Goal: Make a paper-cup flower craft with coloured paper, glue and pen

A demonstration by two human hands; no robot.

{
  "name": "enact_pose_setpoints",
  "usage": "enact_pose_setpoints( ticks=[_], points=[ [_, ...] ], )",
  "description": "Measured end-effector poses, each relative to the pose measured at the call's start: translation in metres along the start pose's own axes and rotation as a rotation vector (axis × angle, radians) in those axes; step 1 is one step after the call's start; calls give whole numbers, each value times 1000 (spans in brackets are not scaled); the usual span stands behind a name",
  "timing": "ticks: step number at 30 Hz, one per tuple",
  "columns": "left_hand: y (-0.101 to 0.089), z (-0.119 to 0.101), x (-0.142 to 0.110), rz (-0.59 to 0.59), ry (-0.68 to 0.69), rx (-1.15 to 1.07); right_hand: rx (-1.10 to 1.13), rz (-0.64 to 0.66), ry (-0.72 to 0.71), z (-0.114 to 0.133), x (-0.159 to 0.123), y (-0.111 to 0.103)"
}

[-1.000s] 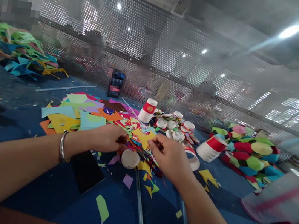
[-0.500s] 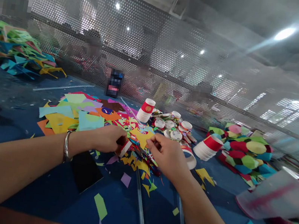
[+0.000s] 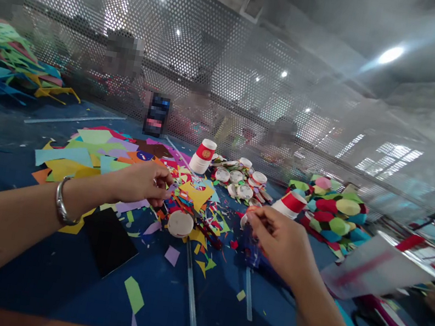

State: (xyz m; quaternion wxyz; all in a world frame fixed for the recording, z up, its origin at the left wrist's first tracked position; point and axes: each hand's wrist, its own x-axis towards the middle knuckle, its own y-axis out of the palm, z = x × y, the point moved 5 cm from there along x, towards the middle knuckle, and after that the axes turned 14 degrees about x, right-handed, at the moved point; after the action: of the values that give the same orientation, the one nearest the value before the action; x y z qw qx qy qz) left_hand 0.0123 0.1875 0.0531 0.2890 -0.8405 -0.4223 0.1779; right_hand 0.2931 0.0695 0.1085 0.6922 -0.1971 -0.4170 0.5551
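My left hand [image 3: 147,184], with a silver bangle at the wrist, is over the paper scraps. Its fingers are curled together; whatever small thing is between them, I cannot make out. Just below its fingertips lies a round white cup-bottom piece [image 3: 180,224]. My right hand [image 3: 280,237] has its thumb and fingers closed at a red and white paper cup [image 3: 244,221], mostly hidden behind the fingers. Between the hands are a yellow paper piece [image 3: 197,194] and dark-bladed scissors [image 3: 208,231], partly covered by scraps.
A stack of paper cups [image 3: 202,157] stands behind, and another stack [image 3: 290,203] lies tilted. Round white-based pieces [image 3: 235,177] are heaped nearby. A translucent cup [image 3: 375,267] is at right, by a magenta device [image 3: 386,315]. Clear sticks [image 3: 191,292] and black card [image 3: 110,242] lie in front.
The white cup-bottom piece has left my left fingers and lies on the scraps. My right hand has moved right, to the paper cup. The view has shifted slightly.
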Motion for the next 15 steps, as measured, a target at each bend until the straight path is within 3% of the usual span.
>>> enact_pose_setpoints(
  ticks=[4, 6, 10, 15],
  points=[
    [0, -8, -3, -40, 22, -59, -40, -63, 101, -32, -22, -31],
    [2, -14, -6, -40, 60, -84, -51, -32, 131, -47, -33, -37],
    [9, -28, -12, -44, 96, -85, -122, 135, 129, -69, -53, -28],
    [16, -33, -14, -44, 89, -135, -200, 216, 87, -78, -60, -12]
  ],
)
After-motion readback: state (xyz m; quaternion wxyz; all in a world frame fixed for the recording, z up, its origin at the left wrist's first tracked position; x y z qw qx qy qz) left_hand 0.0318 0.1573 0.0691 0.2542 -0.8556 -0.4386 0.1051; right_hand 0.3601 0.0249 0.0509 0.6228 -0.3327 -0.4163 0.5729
